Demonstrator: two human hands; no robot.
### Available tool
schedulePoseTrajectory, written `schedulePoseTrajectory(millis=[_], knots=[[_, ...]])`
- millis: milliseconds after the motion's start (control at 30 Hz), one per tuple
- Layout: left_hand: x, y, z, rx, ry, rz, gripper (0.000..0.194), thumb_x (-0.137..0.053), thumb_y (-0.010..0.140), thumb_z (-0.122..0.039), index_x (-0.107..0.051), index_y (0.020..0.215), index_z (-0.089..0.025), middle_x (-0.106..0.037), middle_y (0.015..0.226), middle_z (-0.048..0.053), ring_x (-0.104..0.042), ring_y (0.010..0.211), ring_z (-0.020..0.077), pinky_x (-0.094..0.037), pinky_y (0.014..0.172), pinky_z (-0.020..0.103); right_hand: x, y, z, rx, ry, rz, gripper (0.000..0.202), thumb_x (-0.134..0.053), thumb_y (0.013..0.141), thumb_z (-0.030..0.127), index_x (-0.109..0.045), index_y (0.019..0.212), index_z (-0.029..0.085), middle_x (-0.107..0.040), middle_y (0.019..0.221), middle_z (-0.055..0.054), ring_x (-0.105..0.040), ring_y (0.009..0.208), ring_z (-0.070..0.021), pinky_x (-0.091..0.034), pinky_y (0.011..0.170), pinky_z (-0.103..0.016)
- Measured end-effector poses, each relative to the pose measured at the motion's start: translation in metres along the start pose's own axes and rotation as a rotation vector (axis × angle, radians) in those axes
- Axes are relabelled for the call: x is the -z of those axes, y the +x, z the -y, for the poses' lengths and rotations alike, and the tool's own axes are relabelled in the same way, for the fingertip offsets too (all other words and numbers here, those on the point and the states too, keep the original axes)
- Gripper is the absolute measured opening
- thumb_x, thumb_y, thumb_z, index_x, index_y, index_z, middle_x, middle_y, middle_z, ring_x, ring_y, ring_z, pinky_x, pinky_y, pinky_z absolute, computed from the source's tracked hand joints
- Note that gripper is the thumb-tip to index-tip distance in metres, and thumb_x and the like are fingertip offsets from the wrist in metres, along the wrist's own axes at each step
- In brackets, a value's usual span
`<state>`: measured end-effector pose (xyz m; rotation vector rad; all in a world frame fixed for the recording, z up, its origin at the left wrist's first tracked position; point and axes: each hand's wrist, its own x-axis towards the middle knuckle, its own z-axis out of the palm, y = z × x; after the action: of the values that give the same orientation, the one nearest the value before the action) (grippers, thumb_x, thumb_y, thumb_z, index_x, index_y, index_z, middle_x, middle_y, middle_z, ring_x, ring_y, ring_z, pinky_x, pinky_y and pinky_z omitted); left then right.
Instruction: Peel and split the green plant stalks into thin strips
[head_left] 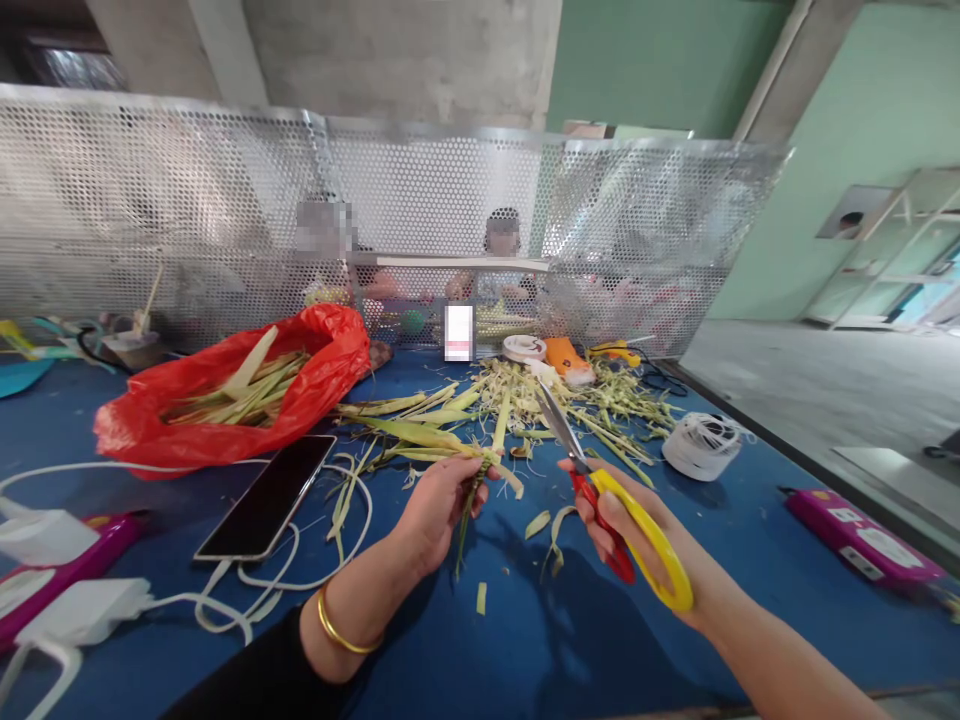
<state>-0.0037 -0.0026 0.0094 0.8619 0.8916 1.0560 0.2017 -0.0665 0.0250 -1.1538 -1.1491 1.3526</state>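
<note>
My left hand [442, 505], with a gold bangle at the wrist, pinches a small bundle of green and pale plant stalks [491, 460] above the blue table. My right hand [619, 520] is wrapped round scissors [637, 530] with yellow and red handles. Their blades point up and away, to the right of the bundle, and look nearly closed. Behind both hands lies a loose heap of stalk trimmings [615, 400]. Long leaves [405, 432] stretch left from the bundle.
At left are a red plastic bag [225, 440] of stalks, a phone [266, 500] and white cables. White twine [701, 447] and a purple power strip [862, 540] are at right. Beyond the perforated metal screen [435, 190] two people sit.
</note>
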Motion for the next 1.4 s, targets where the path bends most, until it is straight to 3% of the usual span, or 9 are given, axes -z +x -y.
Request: schedulePoseTrajectory(millis=[100,200,300,433,533,700,967,1200,1400], knots=[[0.0,0.0,0.001,-0.011,0.017,0.05,0.021,-0.069,0.071,-0.029,-0.067,0.08,-0.01,-0.066,0.08,0.005,-0.051,0.053,0.0071,-0.039,0.048,0.02,-0.001,0.011,0.003,-0.007,-0.029,-0.087,0.065,-0.074,0.067,0.056,-0.053,0.115,0.019,-0.051,0.063,0.005,-0.04,0.045,-0.0061,-0.037,0.043,-0.02],[0.0,0.001,0.001,-0.038,0.055,0.05,0.037,-0.073,0.07,-0.031,-0.065,0.101,-0.013,-0.067,0.084,0.004,-0.055,0.054,0.0074,-0.042,0.051,0.02,-0.008,0.025,0.005,-0.014,-0.035,-0.136,0.065,-0.08,0.06,0.051,-0.055,0.111,0.019,-0.047,0.054,0.008,-0.04,0.041,-0.0057,-0.033,0.039,-0.018],[0.001,0.002,0.0,-0.169,0.161,-0.042,0.058,-0.075,0.067,-0.031,-0.057,0.12,-0.016,-0.062,0.079,0.0,-0.056,0.054,0.0089,-0.045,0.053,0.022,-0.017,0.038,0.008,-0.011,0.024,-0.102,0.061,-0.081,0.06,0.047,-0.056,0.108,0.02,-0.05,0.054,0.008,-0.042,0.039,-0.0054,-0.033,0.037,-0.017],[0.003,0.0,0.0,-0.464,0.514,-0.243,0.067,-0.074,0.067,-0.029,-0.05,0.129,-0.022,-0.062,0.081,-0.002,-0.058,0.059,0.0109,-0.05,0.061,0.026,-0.029,0.048,0.007,-0.011,0.148,-0.013,0.053,-0.079,0.064,0.044,-0.056,0.106,0.02,-0.061,0.067,0.003,-0.047,0.044,-0.0056,-0.036,0.038,-0.016],[0.004,-0.002,0.003,-0.553,0.716,-0.305,0.072,-0.072,0.07,-0.027,-0.043,0.136,-0.025,-0.065,0.081,-0.003,-0.058,0.061,0.0115,-0.05,0.064,0.026,-0.034,0.051,0.0,-0.036,0.182,-0.005,0.052,-0.082,0.061,0.039,-0.056,0.101,0.02,-0.057,0.062,0.006,-0.044,0.041,-0.0041,-0.032,0.037,-0.015],[-0.001,-0.003,0.011,-0.508,0.717,-0.259,0.079,-0.072,0.069,-0.025,-0.036,0.14,-0.025,-0.066,0.084,-0.002,-0.062,0.065,0.0132,-0.053,0.066,0.028,-0.038,0.051,-0.014,-0.089,0.188,0.018,0.054,-0.085,0.054,0.033,-0.056,0.098,0.019,-0.054,0.057,0.008,-0.037,0.038,-0.0026,-0.029,0.035,-0.015],[-0.01,-0.006,0.009,-0.355,0.447,-0.092,0.072,-0.069,0.07,-0.023,-0.039,0.136,-0.02,-0.063,0.091,0.002,-0.066,0.064,0.0146,-0.056,0.066,0.03,-0.032,0.05,-0.016,0.01,0.243,-0.057,0.045,-0.079,0.063,0.034,-0.056,0.099,0.02,-0.049,0.053,0.009,-0.041,0.04,-0.0061,-0.031,0.038,-0.018],[-0.012,-0.006,0.01,-0.29,0.399,-0.112,0.078,-0.073,0.067,-0.02,-0.038,0.136,-0.021,-0.064,0.089,0.001,-0.069,0.066,0.016,-0.056,0.067,0.029,-0.031,0.049,-0.017,-0.025,0.196,0.006,0.044,-0.075,0.067,0.033,-0.055,0.103,0.019,-0.05,0.053,0.009,-0.044,0.041,-0.0078,-0.034,0.04,-0.019],[-0.012,-0.004,0.009,-0.23,0.335,-0.091,0.081,-0.076,0.063,-0.02,-0.04,0.135,-0.02,-0.064,0.084,-0.001,-0.069,0.064,0.015,-0.055,0.068,0.028,-0.029,0.047,-0.012,0.018,0.193,-0.058,0.048,-0.078,0.064,0.03,-0.053,0.104,0.021,-0.05,0.058,0.009,-0.043,0.042,-0.0062,-0.034,0.041,-0.019]])
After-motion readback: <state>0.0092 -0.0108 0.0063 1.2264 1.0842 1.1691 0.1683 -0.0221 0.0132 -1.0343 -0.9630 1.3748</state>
